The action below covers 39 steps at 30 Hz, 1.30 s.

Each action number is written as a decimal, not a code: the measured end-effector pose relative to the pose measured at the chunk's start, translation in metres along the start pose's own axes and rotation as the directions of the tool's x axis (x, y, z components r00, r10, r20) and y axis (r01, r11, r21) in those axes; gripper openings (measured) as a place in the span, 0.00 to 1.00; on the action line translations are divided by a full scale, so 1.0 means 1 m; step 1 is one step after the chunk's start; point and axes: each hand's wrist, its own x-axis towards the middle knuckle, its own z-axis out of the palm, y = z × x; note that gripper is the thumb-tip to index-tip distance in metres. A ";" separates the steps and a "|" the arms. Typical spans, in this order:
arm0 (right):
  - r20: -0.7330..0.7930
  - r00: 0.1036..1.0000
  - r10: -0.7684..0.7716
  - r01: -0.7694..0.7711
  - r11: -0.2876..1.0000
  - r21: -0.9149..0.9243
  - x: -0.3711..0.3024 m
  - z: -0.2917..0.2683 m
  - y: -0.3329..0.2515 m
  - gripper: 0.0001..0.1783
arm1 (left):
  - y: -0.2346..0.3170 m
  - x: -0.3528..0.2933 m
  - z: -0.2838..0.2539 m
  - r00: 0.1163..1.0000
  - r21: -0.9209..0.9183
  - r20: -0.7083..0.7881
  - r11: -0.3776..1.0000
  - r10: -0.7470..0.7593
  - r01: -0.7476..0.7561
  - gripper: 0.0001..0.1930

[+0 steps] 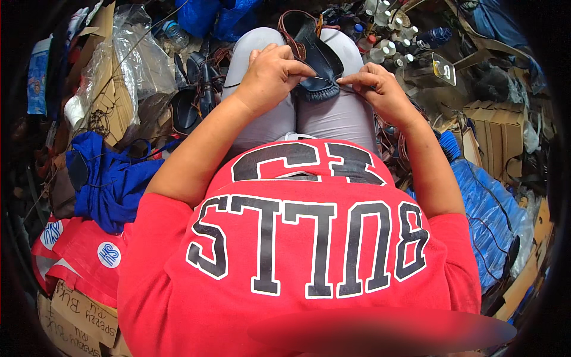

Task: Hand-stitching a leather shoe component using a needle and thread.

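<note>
A dark loafer-style shoe with brown at its far end rests between my knees, its gathered toe turned toward me. My left hand is closed in a pinch at the left side of the shoe's toe. From its fingertips a thin pale strand or needle reaches across the shoe; which of these it is, I cannot tell. My right hand is pinched too, thumb and forefinger together at the shoe's right edge. Whatever those right fingers hold is too small to make out.
Several small bottles crowd the far right, with a flattened cardboard box nearer. Other dark shoes lie left of my legs, beside clear plastic and blue cloth. Blue plastic sheeting spreads by my right arm.
</note>
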 end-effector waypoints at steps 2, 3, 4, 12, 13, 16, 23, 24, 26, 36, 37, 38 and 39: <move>0.020 1.000 -0.015 0.014 1.000 0.025 0.003 -0.001 0.001 0.23 | 0.002 0.001 0.001 1.000 0.001 0.007 1.000 0.002 -0.002 0.09; 0.021 1.000 -0.015 0.014 1.000 0.026 0.004 -0.001 0.003 0.23 | 0.002 0.001 0.001 1.000 0.002 0.014 1.000 0.005 -0.005 0.09; 0.026 1.000 -0.005 0.004 0.998 0.056 0.004 0.000 0.005 0.23 | 0.002 0.002 0.001 1.000 0.002 0.015 1.000 0.004 -0.004 0.09; 0.081 0.996 0.025 -0.038 0.985 0.166 0.006 0.000 0.008 0.26 | 0.000 0.002 0.007 1.000 -0.006 0.029 1.000 0.007 -0.007 0.09; 0.097 0.995 0.008 -0.026 0.982 0.187 0.007 0.000 0.010 0.25 | 0.000 0.002 0.008 1.000 -0.005 0.030 1.000 0.006 -0.006 0.09; 0.138 0.990 0.001 -0.033 0.972 0.233 0.010 -0.002 0.012 0.25 | -0.001 0.006 0.011 0.999 -0.019 0.043 1.000 0.006 -0.005 0.09; 0.249 0.968 0.024 -0.089 0.964 0.252 0.019 -0.010 0.010 0.22 | -0.004 0.030 0.004 0.966 0.007 0.156 0.978 0.205 -0.208 0.09; 0.246 0.969 0.024 -0.088 0.964 0.251 0.018 -0.011 0.007 0.22 | -0.001 0.030 0.002 0.957 0.050 0.176 0.969 0.231 -0.244 0.09; 0.179 0.983 0.030 -0.067 0.977 0.205 0.011 -0.008 0.001 0.19 | 0.011 0.013 -0.001 0.980 0.072 0.125 0.983 0.157 -0.167 0.09; 0.154 0.969 0.195 -0.248 0.780 0.575 0.010 0.009 0.006 0.15 | 0.023 0.011 0.006 0.902 -0.071 0.187 0.911 -0.389 0.407 0.09; 0.164 0.968 0.190 -0.250 0.776 0.579 0.011 0.009 0.008 0.14 | 0.024 0.013 0.008 0.903 -0.072 0.185 0.911 -0.388 0.406 0.09; 0.177 0.967 0.181 -0.251 0.773 0.583 0.013 0.009 0.007 0.14 | 0.026 0.015 0.009 0.876 -0.094 0.220 0.885 -0.429 0.456 0.08; 0.177 0.968 0.178 -0.249 0.774 0.582 0.014 0.009 0.006 0.14 | 0.027 0.017 0.010 0.847 -0.114 0.255 0.855 -0.467 0.506 0.07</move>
